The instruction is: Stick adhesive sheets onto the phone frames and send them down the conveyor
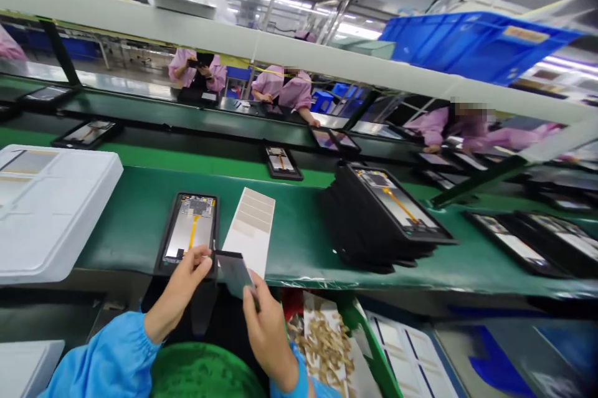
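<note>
Grey slab (233, 268), flat and dark along its far end, is gripped between the thumb and fingers of the right hand (271, 326), above the near edge of the green work surface (296, 230). Its long axis slants from the hand forward and to the left. Beyond it and to its left lies an open tablet (180, 242), long axis running away from the person, its near end by the surface's near edge. The left hand (182, 283) is the nearer to this tablet, thumb and fingertips close together over its near right corner; whether they pinch anything, I cannot tell.

Just right of the tablet, partly behind the slab, a pale sheet of strips (255, 211) reaches toward the surface's far edge. A stack of tablets (359, 220) stands further right, and white trays (100, 199) are piled at the left. Below the near edge sits a green bin (374, 345) with brown scraps (322, 339). Past the far edge, more tablets lie along a belt (210, 164), with people in pink sleeves (299, 96) beyond.
</note>
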`<state>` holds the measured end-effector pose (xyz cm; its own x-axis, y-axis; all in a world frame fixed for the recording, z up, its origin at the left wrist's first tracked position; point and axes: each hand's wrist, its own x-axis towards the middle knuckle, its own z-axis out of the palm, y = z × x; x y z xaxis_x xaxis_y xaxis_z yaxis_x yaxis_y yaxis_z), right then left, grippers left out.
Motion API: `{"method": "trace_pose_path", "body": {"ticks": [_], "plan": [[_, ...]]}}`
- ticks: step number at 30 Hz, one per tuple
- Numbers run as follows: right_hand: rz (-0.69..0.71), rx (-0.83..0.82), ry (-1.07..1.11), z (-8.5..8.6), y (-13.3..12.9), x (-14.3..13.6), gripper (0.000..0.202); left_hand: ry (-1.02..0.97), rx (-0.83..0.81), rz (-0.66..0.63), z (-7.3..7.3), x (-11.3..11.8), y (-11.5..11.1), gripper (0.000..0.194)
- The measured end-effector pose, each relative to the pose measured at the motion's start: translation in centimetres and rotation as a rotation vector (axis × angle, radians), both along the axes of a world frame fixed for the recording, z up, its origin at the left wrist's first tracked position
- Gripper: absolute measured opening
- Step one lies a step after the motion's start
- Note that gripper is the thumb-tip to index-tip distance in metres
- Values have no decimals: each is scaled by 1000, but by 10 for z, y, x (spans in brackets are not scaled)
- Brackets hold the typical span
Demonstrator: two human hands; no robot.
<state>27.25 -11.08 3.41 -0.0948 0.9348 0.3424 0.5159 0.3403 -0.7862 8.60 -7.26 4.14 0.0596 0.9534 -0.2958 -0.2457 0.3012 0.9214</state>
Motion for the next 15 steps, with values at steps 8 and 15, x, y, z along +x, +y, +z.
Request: {"method": "trace_pose_path", "body": {"ticks": [8, 15], "plan": [[269, -358, 294, -10, 36, -55, 45, 0, -20, 124, -28, -77, 5, 45], [353, 58, -403, -15, 127, -72, 46, 185, -44, 138, -38, -149, 22, 49]]}}
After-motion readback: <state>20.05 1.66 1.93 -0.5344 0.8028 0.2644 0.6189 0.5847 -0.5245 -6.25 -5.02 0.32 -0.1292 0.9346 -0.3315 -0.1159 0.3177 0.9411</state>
